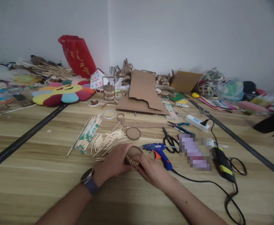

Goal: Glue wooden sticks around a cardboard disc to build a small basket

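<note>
Small round brown cup with pale sticks (132,161)
The left hand (117,160) curls around one side; the right hand (152,171) holds the other, fingers bent.

— Upper left?
— Red bag (77,56), gold characters, tilted. Flower cushion (65,90) below: yellow centre, multicoloured petals. Patterned white card (96,80) at the bag's lower right.
— Upper right?
— Clear plastic bag (231,90), green and blue showing through; black bundle (248,87) just beside.
— Far right edge?
— Dark object (271,121), cut off by frame; identity unclear.
</note>
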Available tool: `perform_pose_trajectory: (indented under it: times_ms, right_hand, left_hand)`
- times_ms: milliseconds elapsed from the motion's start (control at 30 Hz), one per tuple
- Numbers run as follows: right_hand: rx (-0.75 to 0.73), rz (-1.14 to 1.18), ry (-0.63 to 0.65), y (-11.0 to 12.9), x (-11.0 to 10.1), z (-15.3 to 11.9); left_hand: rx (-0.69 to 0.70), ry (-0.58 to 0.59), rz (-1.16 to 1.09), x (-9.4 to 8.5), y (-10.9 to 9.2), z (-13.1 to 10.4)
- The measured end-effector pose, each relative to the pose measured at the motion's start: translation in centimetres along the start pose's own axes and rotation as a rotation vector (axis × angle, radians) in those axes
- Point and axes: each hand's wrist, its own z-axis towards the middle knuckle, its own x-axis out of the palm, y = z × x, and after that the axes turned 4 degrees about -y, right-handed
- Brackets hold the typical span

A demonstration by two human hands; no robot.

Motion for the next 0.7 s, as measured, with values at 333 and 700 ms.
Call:
perform_pose_trajectory:
  times_ms: [333,700]
  right_hand:
    - [0.042,0.200,-0.138,-1.1,-2.6,-0.2]
    - [0.630,-0.111,0.017,-5.4,-5.9,-1.8]
  left_hand:
    - [0.027,0.001,0.012,-0.1,-0.5,-0.2]
    - [0.045,-0.048,0.011,1.0,-1.5,-0.3]
